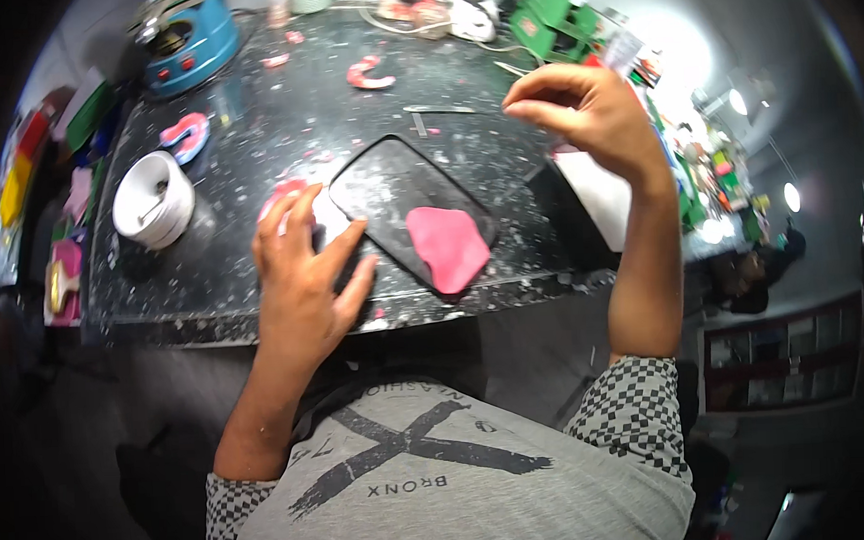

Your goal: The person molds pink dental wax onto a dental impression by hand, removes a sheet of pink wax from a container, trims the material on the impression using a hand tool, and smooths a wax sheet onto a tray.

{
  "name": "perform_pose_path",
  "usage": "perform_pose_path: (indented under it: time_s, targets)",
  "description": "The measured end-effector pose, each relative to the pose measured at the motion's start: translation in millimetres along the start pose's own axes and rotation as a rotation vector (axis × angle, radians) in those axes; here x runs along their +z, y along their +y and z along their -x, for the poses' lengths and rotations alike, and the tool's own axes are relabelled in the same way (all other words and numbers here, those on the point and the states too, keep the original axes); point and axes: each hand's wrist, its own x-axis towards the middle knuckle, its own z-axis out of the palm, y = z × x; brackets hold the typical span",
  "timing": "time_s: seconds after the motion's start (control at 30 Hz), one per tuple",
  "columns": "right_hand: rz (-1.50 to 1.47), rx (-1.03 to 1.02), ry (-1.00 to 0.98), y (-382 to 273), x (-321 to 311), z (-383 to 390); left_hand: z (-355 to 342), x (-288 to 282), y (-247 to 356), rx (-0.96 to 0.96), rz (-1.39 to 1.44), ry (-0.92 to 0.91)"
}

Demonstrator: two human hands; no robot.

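Observation:
My left hand (308,265) has its fingers spread over a pink object (283,197) on a white piece at the left of the black tray (360,160); whether it touches them I cannot tell. A pink, irregular flat sheet (448,250) lies on the tray's near part. My right hand (584,117) is raised above the bench's right side, thumb and forefinger pinched; what they hold, if anything, I cannot make out. Slim metal tools (438,109) lie just beyond the tray. Farther back is a curved pink-and-white piece (370,80).
Speckled dark bench (223,287); white stacked bowls (149,218) at left, a blue-and-pink piece (185,136) behind them, blue appliance (196,54) at back left. Dark box with white top (591,203) at right. Green box (538,23), cables and clutter along the back.

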Motion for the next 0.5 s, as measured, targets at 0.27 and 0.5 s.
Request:
perform_pose_path:
  time_s: [0.27, 0.5]
  targets:
    - [0.219, 0.289, 0.065, 102.8, -55.8, 40.8, 0.9, 3.4, -0.3, 0.024, 0.067, 0.092]
    - [0.148, 0.222, 0.117, 107.9, -23.1, 32.5, 25.8, -15.5, -1.1, 0.099, 0.350, 0.222]
